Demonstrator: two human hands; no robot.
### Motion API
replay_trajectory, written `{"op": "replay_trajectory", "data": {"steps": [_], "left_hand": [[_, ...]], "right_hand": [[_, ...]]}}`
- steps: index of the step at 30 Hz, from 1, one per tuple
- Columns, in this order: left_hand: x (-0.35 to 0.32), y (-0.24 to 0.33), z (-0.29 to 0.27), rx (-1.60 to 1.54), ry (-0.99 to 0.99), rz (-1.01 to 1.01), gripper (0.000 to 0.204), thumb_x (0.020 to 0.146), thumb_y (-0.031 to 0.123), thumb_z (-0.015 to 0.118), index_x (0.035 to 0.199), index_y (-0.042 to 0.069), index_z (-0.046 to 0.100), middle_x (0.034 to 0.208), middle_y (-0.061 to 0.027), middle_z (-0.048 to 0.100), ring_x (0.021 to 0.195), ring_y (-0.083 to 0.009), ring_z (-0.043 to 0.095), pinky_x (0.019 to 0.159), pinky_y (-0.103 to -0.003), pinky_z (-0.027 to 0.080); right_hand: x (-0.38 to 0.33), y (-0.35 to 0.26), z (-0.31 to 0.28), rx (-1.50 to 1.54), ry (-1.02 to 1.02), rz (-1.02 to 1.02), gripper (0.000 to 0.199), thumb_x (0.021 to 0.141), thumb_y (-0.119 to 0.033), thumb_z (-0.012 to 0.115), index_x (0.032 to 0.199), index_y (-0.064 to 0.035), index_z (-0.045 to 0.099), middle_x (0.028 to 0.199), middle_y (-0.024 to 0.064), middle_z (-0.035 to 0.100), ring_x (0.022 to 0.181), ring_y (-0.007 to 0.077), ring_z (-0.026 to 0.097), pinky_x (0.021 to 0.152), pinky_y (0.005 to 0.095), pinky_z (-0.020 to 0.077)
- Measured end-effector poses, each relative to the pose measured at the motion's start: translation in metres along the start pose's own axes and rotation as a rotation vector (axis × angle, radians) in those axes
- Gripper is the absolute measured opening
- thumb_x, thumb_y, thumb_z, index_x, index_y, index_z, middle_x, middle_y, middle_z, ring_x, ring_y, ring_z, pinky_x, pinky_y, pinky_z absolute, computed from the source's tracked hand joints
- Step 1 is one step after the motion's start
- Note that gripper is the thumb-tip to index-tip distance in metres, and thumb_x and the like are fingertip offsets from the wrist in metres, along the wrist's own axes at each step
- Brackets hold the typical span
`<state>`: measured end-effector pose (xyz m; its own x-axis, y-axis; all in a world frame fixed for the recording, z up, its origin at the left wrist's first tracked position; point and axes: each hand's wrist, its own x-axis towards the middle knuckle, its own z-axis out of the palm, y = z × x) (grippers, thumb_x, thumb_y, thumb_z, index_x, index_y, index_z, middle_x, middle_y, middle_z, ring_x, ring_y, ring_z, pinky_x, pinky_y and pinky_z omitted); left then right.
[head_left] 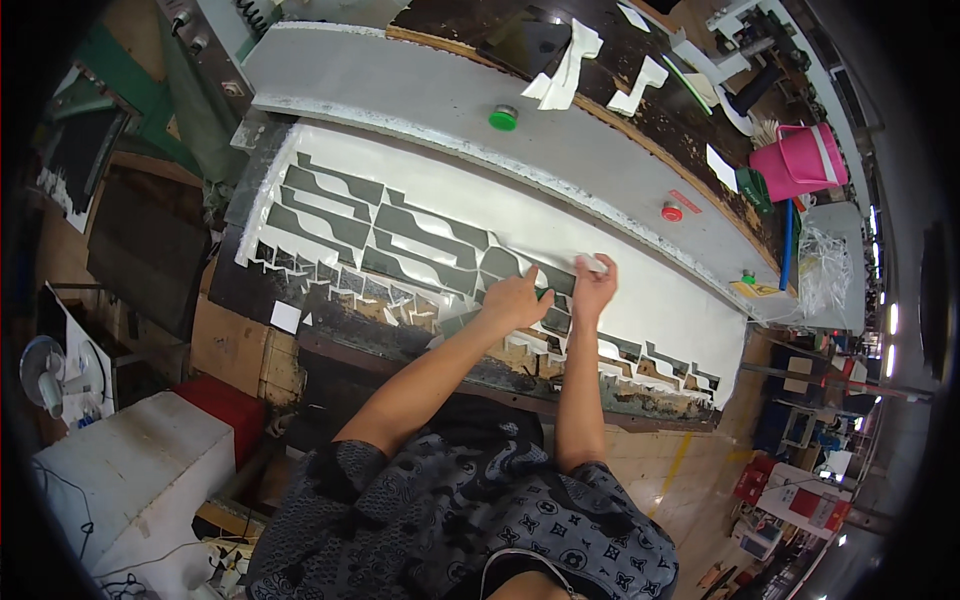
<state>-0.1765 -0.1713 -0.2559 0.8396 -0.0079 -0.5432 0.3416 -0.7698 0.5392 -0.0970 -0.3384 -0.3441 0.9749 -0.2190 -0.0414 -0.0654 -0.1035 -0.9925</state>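
- Left hand (515, 300): lies fingers-down on the white cutting board (650, 290), near frame centre. The fingers are curled onto a grey cut piece (500, 265) at the edge of the pattern rows; whether they pinch it or only press on it cannot be told from this view.
- Right hand (592, 285): just beside the left hand, at its 3 o'clock. Fingers are closed around a small white object (592, 263), possibly a chalk or eraser block; its kind is not clear at this size. The white object shows at the fingertips, at 12 o'clock of the palm, over the board.
- Grey cut pieces (340, 215): stepped, interlocking shapes laid in rows across the board, running from 10 o'clock of the hands down towards 4 o'clock. Smaller cut shapes (330, 275) line the near edge of the board.
- Machine bed: a grey metal deck (400, 85) lies beyond the board at 12 o'clock. A green round button (503, 118) sits on it; a red round button (672, 211) sits further along at 2 o'clock of the hands.
- Surroundings: a pink plastic bucket (800, 160) stands at 2 o'clock, well apart from the hands, on a dark worn bench (600, 130) carrying white scraps (570, 65).
- Lower left: a white box-shaped unit (130, 470) at 8 o'clock, with a red block (222, 405) just beside it.
- The person wears a dark patterned shirt (480, 520), at 6 o'clock.
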Motion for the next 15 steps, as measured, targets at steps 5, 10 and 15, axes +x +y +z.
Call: {"op": "replay_trajectory", "data": {"steps": [5, 10, 15], "left_hand": [[0.002, -0.006, 0.0, -0.017, 0.006, -0.003, 0.081, 0.104, 0.059, 0.045, 0.164, 0.006, 0.035, 0.118, -0.0301, 0.073, 0.111, -0.0474, 0.071, 0.098, -0.056, 0.057], [-0.03, -0.017, -0.02, -0.272, 0.153, 0.213, 0.068, 0.104, 0.053, 0.056, 0.151, 0.004, 0.049, 0.11, -0.0281, 0.073, 0.103, -0.0445, 0.073, 0.087, -0.053, 0.057], [-0.089, -0.017, -0.047, -0.558, 0.445, 0.54, 0.041, 0.099, 0.038, 0.073, 0.119, 0.003, 0.062, 0.092, -0.0202, 0.066, 0.082, -0.0391, 0.068, 0.074, -0.044, 0.053]], "right_hand": [[0.043, -0.053, -0.04, 0.23, 0.251, -0.117, 0.051, 0.088, -0.001, 0.085, 0.131, -0.002, 0.057, 0.089, 0.0101, 0.076, 0.08, 0.0126, 0.07, 0.07, 0.0241, 0.051], [0.003, -0.129, -0.068, 0.029, 0.04, -0.14, 0.065, 0.083, 0.004, 0.087, 0.139, -0.0011, 0.054, 0.093, 0.0124, 0.079, 0.086, 0.0121, 0.072, 0.075, 0.0221, 0.0507], [-0.068, -0.146, -0.051, -0.131, -0.173, -0.07, 0.049, 0.081, 0.0, 0.089, 0.126, 0.0017, 0.069, 0.1, 0.0125, 0.079, 0.088, 0.0113, 0.071, 0.078, 0.0238, 0.0515]]}}
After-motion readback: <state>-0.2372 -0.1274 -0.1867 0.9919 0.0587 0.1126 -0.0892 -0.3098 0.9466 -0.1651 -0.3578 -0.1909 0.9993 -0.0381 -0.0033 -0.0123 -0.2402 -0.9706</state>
